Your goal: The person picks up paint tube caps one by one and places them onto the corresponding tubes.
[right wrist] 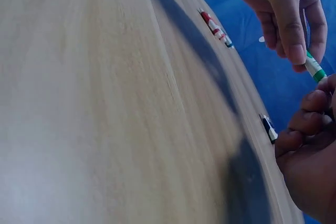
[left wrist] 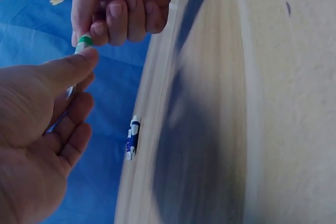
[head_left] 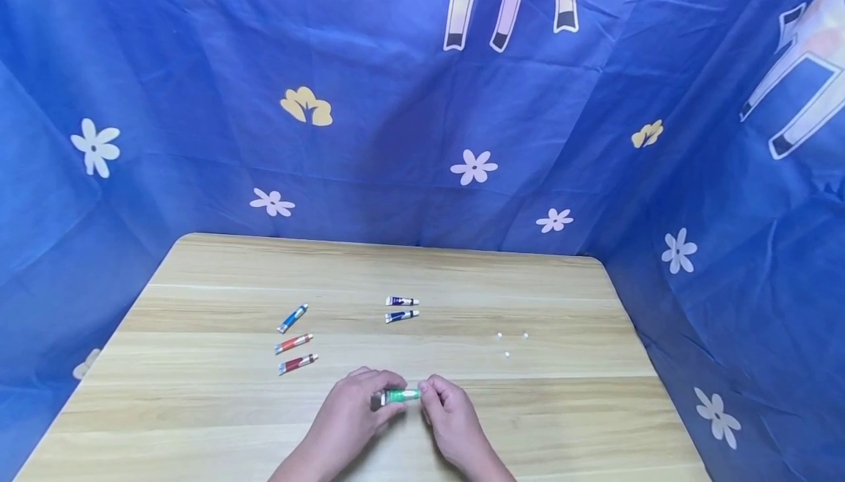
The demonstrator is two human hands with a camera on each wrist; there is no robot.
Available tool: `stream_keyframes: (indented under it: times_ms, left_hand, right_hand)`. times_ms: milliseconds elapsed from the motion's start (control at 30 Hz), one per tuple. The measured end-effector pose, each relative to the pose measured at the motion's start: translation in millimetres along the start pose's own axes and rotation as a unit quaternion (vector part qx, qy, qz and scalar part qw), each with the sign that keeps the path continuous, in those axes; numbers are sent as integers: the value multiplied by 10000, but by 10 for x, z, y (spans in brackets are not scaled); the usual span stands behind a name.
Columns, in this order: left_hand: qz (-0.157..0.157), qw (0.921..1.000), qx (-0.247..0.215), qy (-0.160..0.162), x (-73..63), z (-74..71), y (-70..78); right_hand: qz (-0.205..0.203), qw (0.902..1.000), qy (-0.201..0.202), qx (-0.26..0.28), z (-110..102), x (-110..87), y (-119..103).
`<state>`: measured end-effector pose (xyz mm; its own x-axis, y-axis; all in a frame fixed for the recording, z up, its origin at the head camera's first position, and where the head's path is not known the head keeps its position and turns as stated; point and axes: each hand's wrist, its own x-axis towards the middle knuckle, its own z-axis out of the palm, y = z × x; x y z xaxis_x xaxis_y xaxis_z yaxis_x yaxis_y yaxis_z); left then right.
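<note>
Just above the table's front part, my left hand (head_left: 351, 410) holds a small green paint tube (head_left: 401, 395) between thumb and fingers. My right hand (head_left: 457, 420) pinches the tube's narrow cap end, with its other fingers curled in. The cap itself is hidden by those fingertips. In the left wrist view the green band of the tube (left wrist: 84, 40) shows between the two hands. The right wrist view shows the white and green tube (right wrist: 314, 67) spanning from the left fingertips to the right hand.
Blue (head_left: 293, 318), orange-red (head_left: 293, 343) and dark red (head_left: 298, 364) tubes lie at left on the wooden table (head_left: 198, 423). Two dark tubes, one purple (head_left: 402, 301), one navy (head_left: 402, 316), lie mid-table. Three tiny white pieces (head_left: 507, 354) lie at right. Blue patterned cloth (head_left: 396, 196) surrounds the table.
</note>
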<state>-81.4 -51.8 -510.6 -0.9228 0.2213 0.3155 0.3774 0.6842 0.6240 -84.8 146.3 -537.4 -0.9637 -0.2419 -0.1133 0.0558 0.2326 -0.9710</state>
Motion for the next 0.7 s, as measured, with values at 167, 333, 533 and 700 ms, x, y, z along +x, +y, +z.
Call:
stream_keyframes:
  times_ms: [167, 333, 533, 700]
  left_hand:
    - [-165, 9992, 339, -98, 17, -24, -28]
    - [-22, 9981, 581, -225, 49, -50, -46]
    - [61, 9930, 1106, -409, 113, -72, -48]
    - [-40, 9920, 1176, -451, 235, -28, -154]
  right_hand:
    - [-196, 9989, 186, -380, -59, 33, 12]
    - [-293, 9976, 225, -579, -102, 64, 34]
    - [-380, 9965, 209, -719, -138, 114, 69]
    - [-372, 9943, 450, -892, -306, 156, 71]
